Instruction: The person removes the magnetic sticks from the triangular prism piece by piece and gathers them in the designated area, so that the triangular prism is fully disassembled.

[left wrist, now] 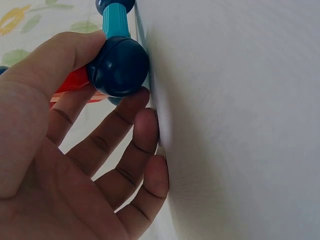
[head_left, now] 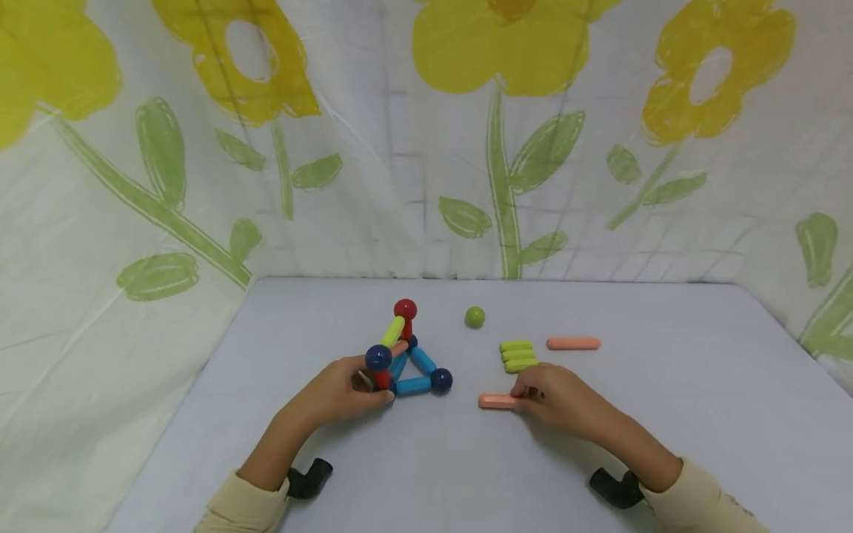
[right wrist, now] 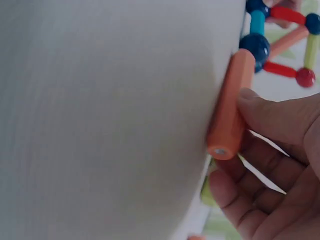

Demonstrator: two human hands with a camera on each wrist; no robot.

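A frame built of magnetic rods and balls stands left of the table's middle. Its base is a triangle of blue rods [head_left: 413, 386] and navy balls [head_left: 441, 380]; red uprights carry a navy ball [head_left: 378, 358] and a red ball [head_left: 405, 309], joined by a lime rod [head_left: 393, 332]. An orange rod slants within it. My left hand [head_left: 340, 389] grips its near left corner, thumb beside the lower navy ball [left wrist: 120, 67]. Right of the frame, my right hand [head_left: 563, 400] pinches an orange magnetic rod [right wrist: 232, 107] by its right end, low at the tabletop.
Several lime rods [head_left: 517, 355] lie side by side just beyond my right hand. Farther right is another orange rod [head_left: 574, 343]. A green ball [head_left: 475, 317] sits toward the back of the white table [head_left: 426, 474]. A flowered curtain [head_left: 413, 185] hangs behind.
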